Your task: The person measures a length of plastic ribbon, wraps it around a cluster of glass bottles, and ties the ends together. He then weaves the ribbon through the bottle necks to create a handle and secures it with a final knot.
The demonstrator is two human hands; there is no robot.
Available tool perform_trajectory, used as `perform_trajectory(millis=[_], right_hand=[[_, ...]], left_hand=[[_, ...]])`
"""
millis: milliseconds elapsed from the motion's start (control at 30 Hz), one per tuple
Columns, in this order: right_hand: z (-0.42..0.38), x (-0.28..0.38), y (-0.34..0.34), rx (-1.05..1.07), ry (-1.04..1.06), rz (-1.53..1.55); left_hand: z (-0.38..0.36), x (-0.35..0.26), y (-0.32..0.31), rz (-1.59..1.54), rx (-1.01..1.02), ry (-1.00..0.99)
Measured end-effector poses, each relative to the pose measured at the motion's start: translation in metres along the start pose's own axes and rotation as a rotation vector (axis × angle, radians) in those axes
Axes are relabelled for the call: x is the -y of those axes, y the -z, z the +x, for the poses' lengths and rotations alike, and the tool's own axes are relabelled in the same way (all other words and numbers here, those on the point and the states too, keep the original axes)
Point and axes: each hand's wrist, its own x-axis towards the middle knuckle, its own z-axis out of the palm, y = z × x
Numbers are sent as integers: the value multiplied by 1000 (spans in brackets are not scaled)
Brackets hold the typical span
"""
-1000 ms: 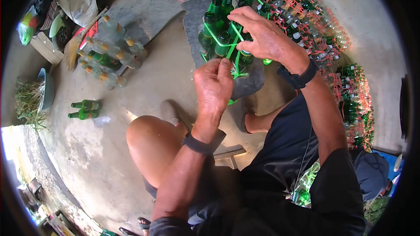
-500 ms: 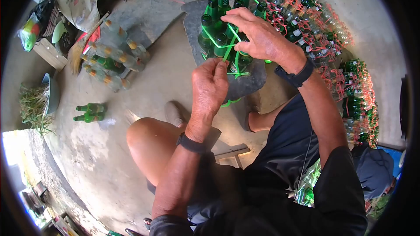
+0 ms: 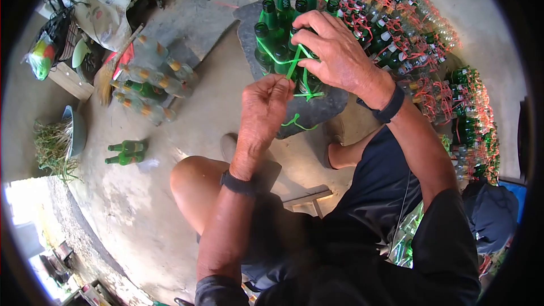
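Several upright green bottles (image 3: pixel 270 20) stand bunched on a dark slab (image 3: pixel 323 109), with bright green strapping (image 3: pixel 289 59) running around and across them. My left hand (image 3: pixel 266 105), at the near side of the bunch, pinches a strand of the strapping between thumb and fingers. My right hand (image 3: pixel 343 54) is over the right side of the bunch, its fingers curved and apart at a bottle's neck, its thumb beside the strapping. Whether the right hand grips a bottle or strand is hidden. A knotted piece of strapping lies at the slab's near edge.
Many bottles tied with red strands (image 3: pixel 391 39) are stacked at the right. On the floor at left stand clear bottles (image 3: pixel 153 79), and two green bottles (image 3: pixel 126 157) lie nearer. A basin (image 3: pixel 76 130) with plants, a broom (image 3: pixel 106 79) and bags are further left.
The view has shifted slightly. My left hand still pinches the strapping; my right hand's fingers have curled more and moved slightly nearer the bottle necks.
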Motion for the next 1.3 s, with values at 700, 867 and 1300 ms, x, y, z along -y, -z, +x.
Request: perform_trajectory(millis=[700,867,1300], right_hand=[[-26,52,-36,79,-1009,1073],[-42,43,-58,-26,-668,763],[-36,43,8,323,-436,489]], left_hand=[[6,-15,9,400,49,113],[29,-11,-4,265,33,137],[32,-5,-13,-118,-42,159]])
